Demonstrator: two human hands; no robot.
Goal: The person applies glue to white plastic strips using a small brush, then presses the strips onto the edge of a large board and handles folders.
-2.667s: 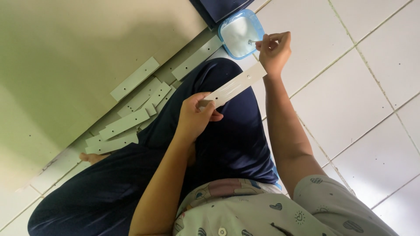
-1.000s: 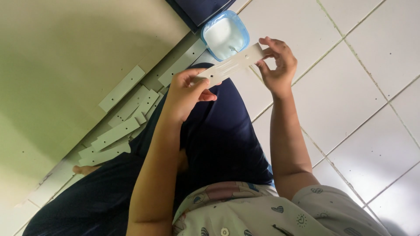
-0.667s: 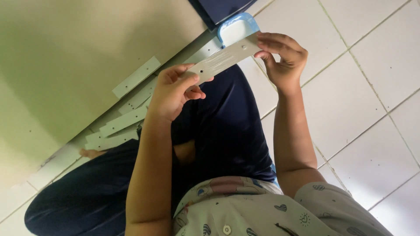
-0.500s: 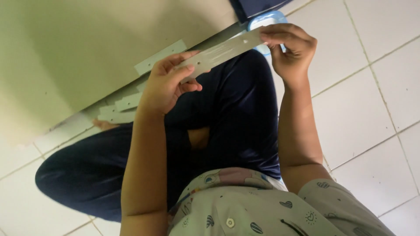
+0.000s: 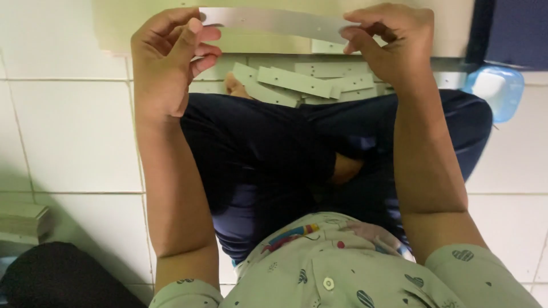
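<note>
So I've got this long flat grey strip (image 5: 274,21) held up in front of me, one end in each hand. My left hand (image 5: 165,63) is curled round the left end, thumb on the near face and fingers folded behind, so mostly closed with the strip pinched in it. My right hand (image 5: 391,43) does the same at the other end, fingertips clamped on the edge.

My take on how it handles: it looks thin and light, and it spans the gap between my hands without any sag I can see, so I'd guess fairly stiff, maybe sheet metal or hard plastic, I honestly can't tell which. There are small holes along it. Being that thin, it would probably flex or kink if I squeezed the ends toward each other, and the edges might be sharp-ish, so gripping by the flat faces near the ends feels like the safe way. The surface looks smooth, so a proper pinch rather than a loose hold.

Below it, past my crossed legs, there's a pile of similar strips (image 5: 302,82) on the tiled floor (image 5: 80,137), and a pale blue container (image 5: 495,91) off to the right.
</note>
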